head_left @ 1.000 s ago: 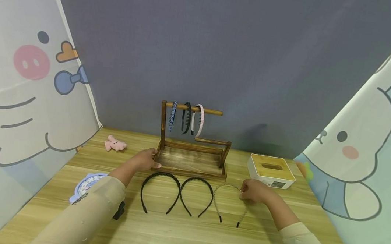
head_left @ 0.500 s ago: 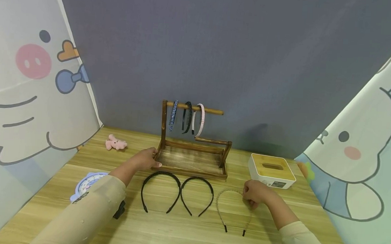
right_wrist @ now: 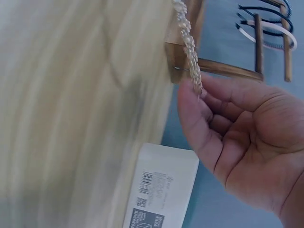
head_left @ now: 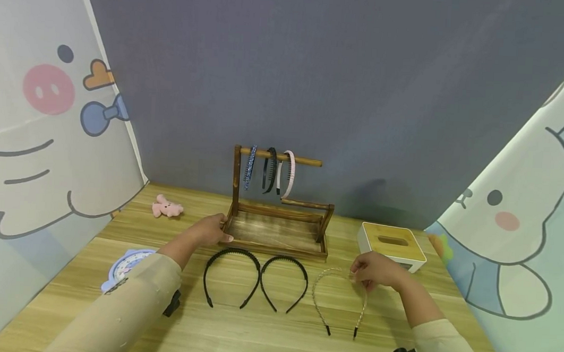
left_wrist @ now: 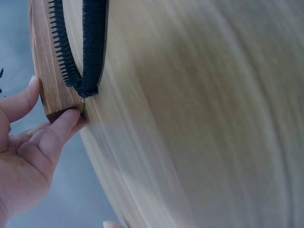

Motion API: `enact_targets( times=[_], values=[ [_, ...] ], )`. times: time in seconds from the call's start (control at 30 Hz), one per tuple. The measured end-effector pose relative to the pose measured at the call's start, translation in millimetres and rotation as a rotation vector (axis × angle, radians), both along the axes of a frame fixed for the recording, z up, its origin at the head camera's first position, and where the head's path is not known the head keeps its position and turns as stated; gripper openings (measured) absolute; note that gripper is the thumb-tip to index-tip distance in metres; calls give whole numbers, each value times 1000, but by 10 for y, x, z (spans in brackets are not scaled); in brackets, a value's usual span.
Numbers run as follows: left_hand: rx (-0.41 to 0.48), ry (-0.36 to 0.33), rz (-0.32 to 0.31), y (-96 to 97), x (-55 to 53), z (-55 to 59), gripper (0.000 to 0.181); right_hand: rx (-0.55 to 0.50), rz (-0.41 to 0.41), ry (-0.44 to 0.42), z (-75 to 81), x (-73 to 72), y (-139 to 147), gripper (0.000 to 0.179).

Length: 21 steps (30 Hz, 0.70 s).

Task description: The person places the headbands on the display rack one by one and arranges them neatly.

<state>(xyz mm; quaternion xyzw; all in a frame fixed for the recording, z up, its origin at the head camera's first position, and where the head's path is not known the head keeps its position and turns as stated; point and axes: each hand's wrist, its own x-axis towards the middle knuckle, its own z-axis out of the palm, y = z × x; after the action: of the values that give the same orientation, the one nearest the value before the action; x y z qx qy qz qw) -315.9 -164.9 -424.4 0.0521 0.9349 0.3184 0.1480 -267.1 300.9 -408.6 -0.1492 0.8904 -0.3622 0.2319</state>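
My left hand (head_left: 209,229) grips the left end of a wooden rack (head_left: 274,230), its thumb and fingers on either side of the frame in the left wrist view. Between thumb and fingers, my right hand (head_left: 377,269) pinches the upper right of a beaded headband (right_wrist: 189,45). That headband's black-tipped ends point toward me. Left of it lie two black headbands, one larger (head_left: 232,250) and one smaller (head_left: 284,258). From the rack's top bar hang a blue glittery headband (head_left: 249,168), a black toothed one (head_left: 272,170) and a pink one (head_left: 291,171).
Behind my right hand stands a white tissue box (head_left: 404,251) with a wooden lid. A pink plush toy (head_left: 167,207) lies at the left back, and a blue dial-faced object (head_left: 126,263) is partly covered by my left sleeve. A grey curtain (head_left: 315,82) hangs behind the table.
The beaded headband has shifted right and toward me, away from the small black headband. My right hand has then risen slightly, still pinching it. The left hand stays on the rack.
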Motion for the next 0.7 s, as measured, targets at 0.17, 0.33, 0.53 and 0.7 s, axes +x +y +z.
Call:
enact_targets(
  times=[0.17, 0.33, 0.53, 0.7],
  values=[
    [0, 2, -1, 6, 7, 10, 72, -128, 20, -93, 120, -8, 80, 33],
    [-6, 2, 0, 13, 8, 16, 72, -226, 55, -151, 193, 3, 113, 36],
    [-6, -3, 10, 20, 19, 28, 71, -314, 106, -188, 283, 32, 77, 31],
    [-7, -1, 4, 21, 18, 21, 72, -379, 128, -196, 360, 54, 35, 25]
  ],
)
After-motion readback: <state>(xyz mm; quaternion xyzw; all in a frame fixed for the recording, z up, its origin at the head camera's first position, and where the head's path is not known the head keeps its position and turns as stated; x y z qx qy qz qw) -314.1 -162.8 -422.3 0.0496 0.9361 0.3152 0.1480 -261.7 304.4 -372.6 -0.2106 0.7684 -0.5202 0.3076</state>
